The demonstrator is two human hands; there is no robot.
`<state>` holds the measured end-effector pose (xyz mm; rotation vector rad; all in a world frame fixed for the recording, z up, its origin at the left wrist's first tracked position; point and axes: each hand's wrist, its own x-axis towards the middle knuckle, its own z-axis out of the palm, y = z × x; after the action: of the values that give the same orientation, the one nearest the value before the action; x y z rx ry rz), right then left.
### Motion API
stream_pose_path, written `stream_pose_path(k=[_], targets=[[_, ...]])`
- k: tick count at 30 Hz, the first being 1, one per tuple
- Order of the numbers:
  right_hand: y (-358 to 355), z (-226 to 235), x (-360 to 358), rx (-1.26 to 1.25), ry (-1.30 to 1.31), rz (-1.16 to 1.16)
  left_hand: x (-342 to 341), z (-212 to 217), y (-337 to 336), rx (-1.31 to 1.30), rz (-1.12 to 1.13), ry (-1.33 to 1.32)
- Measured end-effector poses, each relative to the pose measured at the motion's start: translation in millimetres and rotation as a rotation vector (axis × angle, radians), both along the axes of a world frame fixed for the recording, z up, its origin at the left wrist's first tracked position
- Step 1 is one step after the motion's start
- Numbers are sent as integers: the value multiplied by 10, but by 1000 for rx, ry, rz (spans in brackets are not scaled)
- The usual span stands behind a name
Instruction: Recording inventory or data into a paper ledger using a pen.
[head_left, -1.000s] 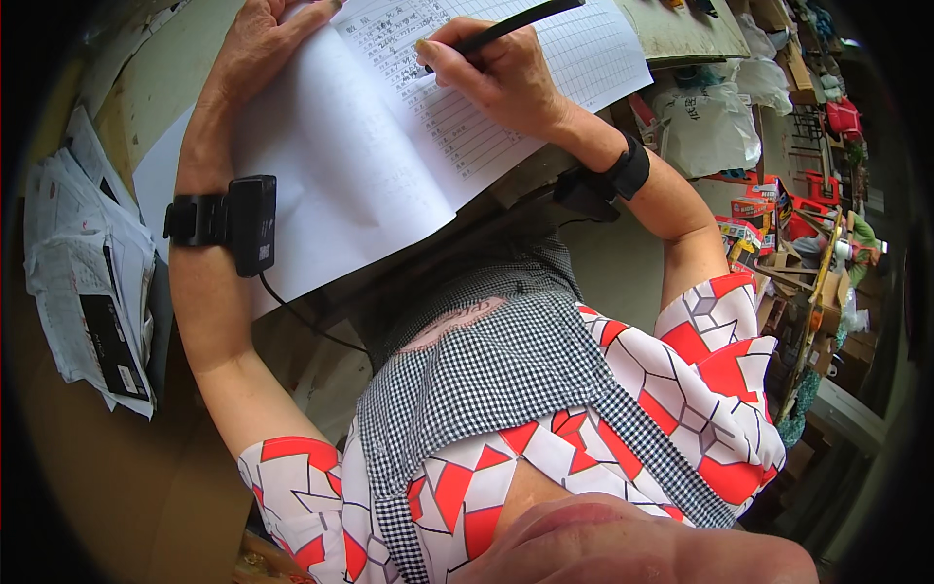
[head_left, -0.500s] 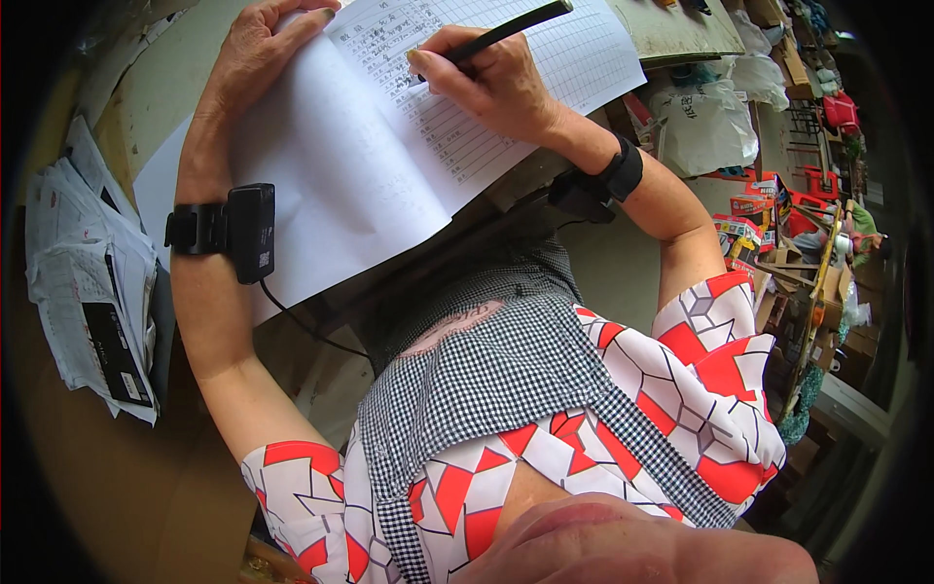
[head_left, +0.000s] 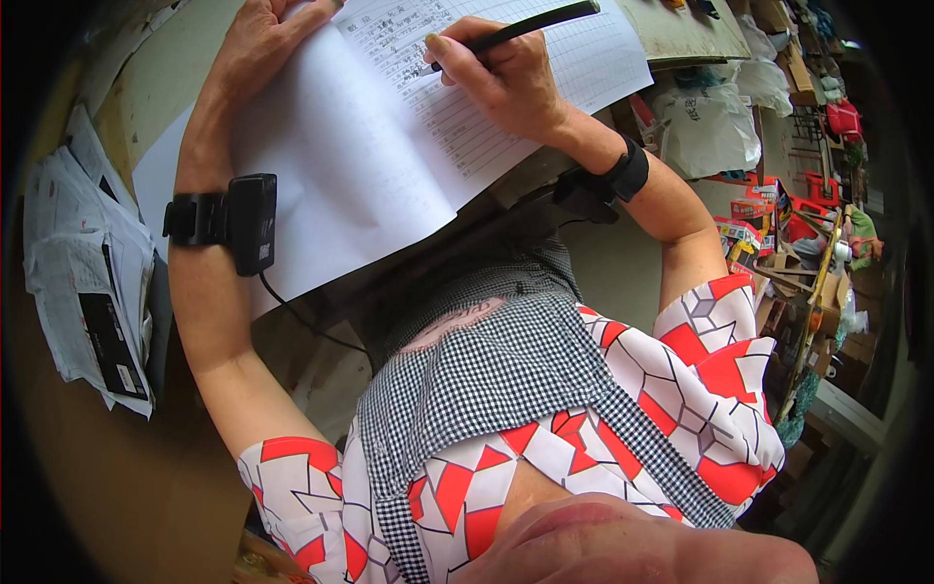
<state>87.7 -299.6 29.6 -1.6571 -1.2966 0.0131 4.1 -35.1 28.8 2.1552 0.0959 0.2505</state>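
Right grip: the right hand (head_left: 511,83) is closed around a slim black pen (head_left: 516,31), fingers pinched low on the barrel, tip down on the page.
Left grip: the left hand (head_left: 268,39) holds nothing; it lies flat, fingers spread, pressing the upper left part of the page.
Change: against the two earlier views the right hand sits slightly further left along the ruled lines, and the pen barrel lies at a flatter angle; the left hand has not shifted.
Meaning: judged from that small travel, writing is under way along one row of the sheet, with the left hand serving as the hold-down.
Work item: the open white ruled ledger book (head_left: 389,165) lies on the table (head_left: 146,88), directly ahead of the torso, its near edge overhanging toward the person.
Page state: handwritten entries fill the upper rows near the pen tip; the lower rows appear blank.
Wrists: a black strapped device (head_left: 238,222) with a trailing cable sits on the left forearm; a black band (head_left: 623,175) on the right wrist.
Surroundings: a stack of printed papers (head_left: 88,282) lies at the left, well apart from the book; cluttered shelving stands at the right.
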Motion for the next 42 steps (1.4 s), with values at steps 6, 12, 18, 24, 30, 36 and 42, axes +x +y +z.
stream_pose_path(k=[6,12,18,24,30,36,42], targets=[[24,1,2,-7,-40,26,-31,-41,73,25,4,-12],[23,-91,42,159,-15,-105,-69,438,-353,38,76,14],[48,-60,15,134,8,-34,-70,403,-313,-3,55,17],[56,-56,10,101,-42,15,-55,365,-294,-19,86,40],[68,-68,17,101,-81,19,-51,357,-278,-1,69,23],[71,-58,9,110,-82,24,-67,373,-299,-20,59,9],[66,-36,4,85,-95,30,-59,361,-291,-57,69,31]])
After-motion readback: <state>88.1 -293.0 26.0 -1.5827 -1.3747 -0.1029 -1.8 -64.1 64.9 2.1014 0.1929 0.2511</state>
